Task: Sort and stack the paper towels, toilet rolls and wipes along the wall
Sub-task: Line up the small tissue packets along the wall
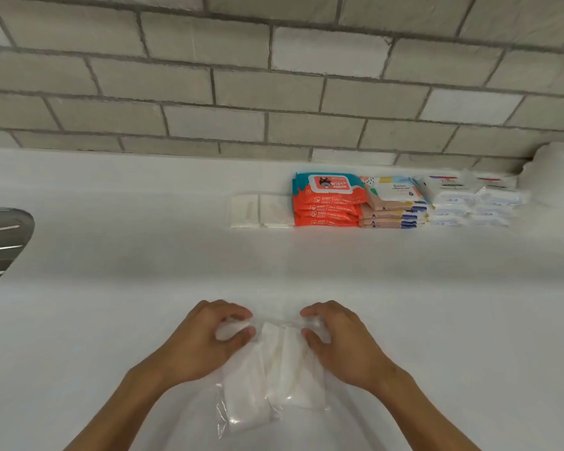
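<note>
We find the left hand (205, 340) and right hand (342, 340) pinching the far end of a clear-wrapped white tissue pack (274, 379) lying between them.

Bare left hand (202, 343), right hand (342, 343), forearms (118, 402)

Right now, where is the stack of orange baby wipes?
In the head view the orange wipes stack stands right of centre at the brick wall, between flat white packs to its left and peach-and-white packs to its right.
</note>
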Action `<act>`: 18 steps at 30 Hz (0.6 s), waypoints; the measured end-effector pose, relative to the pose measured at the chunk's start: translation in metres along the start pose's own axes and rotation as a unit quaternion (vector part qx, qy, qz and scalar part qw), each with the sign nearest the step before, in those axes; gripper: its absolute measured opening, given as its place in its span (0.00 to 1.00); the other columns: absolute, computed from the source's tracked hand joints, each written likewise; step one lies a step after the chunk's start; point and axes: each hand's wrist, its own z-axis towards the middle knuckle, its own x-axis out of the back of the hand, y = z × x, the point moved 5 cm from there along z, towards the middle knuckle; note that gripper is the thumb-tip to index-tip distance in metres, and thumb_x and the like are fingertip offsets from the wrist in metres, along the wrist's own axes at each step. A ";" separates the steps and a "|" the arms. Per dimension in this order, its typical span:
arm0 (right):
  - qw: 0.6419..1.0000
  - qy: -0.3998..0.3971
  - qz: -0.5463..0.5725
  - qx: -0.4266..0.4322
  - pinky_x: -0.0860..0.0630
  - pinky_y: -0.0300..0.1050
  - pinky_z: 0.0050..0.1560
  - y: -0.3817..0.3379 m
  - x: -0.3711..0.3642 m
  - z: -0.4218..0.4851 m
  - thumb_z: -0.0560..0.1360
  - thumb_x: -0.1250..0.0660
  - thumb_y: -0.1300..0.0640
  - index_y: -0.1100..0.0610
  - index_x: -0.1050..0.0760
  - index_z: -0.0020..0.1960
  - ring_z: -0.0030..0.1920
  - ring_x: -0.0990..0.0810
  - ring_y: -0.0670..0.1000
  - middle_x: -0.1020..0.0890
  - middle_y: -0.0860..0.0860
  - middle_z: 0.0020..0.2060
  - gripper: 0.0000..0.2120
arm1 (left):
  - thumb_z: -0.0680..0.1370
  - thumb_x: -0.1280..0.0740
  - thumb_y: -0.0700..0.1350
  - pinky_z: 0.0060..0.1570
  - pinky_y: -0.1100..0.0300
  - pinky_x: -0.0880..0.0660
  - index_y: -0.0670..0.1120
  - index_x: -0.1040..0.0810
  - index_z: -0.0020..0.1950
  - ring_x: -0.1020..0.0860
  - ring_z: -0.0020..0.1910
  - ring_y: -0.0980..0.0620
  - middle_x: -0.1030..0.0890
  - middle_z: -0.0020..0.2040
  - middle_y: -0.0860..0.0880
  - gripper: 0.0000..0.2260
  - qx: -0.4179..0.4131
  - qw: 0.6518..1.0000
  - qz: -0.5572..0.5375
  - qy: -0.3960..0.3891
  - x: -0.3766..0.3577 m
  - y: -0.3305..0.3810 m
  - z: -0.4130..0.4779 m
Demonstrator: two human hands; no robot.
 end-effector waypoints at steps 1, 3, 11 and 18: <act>1.000 0.001 -0.006 -0.005 0.32 0.35 0.62 0.001 -0.003 -0.005 0.77 0.35 0.47 0.45 0.29 0.66 0.62 0.30 0.46 0.27 0.42 0.61 0.18 | 0.70 0.33 0.67 0.51 0.72 0.33 0.62 0.22 0.56 0.29 0.56 0.65 0.22 0.53 0.67 0.17 0.006 1.000 0.015 -0.020 -0.002 -0.008 -0.006; 1.000 -0.003 -0.024 -0.013 0.35 0.35 0.63 0.000 -0.009 -0.014 0.75 0.34 0.42 0.45 0.33 0.70 0.64 0.35 0.46 0.31 0.42 0.65 0.24 | 0.62 0.38 0.77 0.52 0.72 0.34 0.65 0.23 0.56 0.31 0.57 0.66 0.25 0.54 0.68 0.28 0.004 0.999 0.030 -0.037 -0.003 -0.018 -0.015; 0.996 -0.044 -0.048 -0.056 0.36 0.44 0.69 -0.001 -0.019 -0.022 0.65 0.27 0.35 0.45 0.43 0.75 0.65 0.39 0.50 0.38 0.46 0.65 0.46 | 0.63 0.27 0.69 0.58 0.68 0.35 0.65 0.28 0.63 0.38 0.57 0.61 0.32 0.54 0.66 0.30 0.009 0.994 0.087 -0.061 -0.012 -0.015 -0.024; 0.995 -0.045 -0.035 -0.087 0.33 0.43 0.65 0.007 -0.017 -0.018 0.62 0.25 0.34 0.45 0.42 0.74 0.60 0.37 0.49 0.36 0.47 0.59 0.47 | 0.62 0.24 0.65 0.56 0.67 0.34 0.63 0.33 0.63 0.37 0.56 0.58 0.32 0.53 0.62 0.34 0.032 0.994 0.076 -0.067 -0.012 -0.010 -0.018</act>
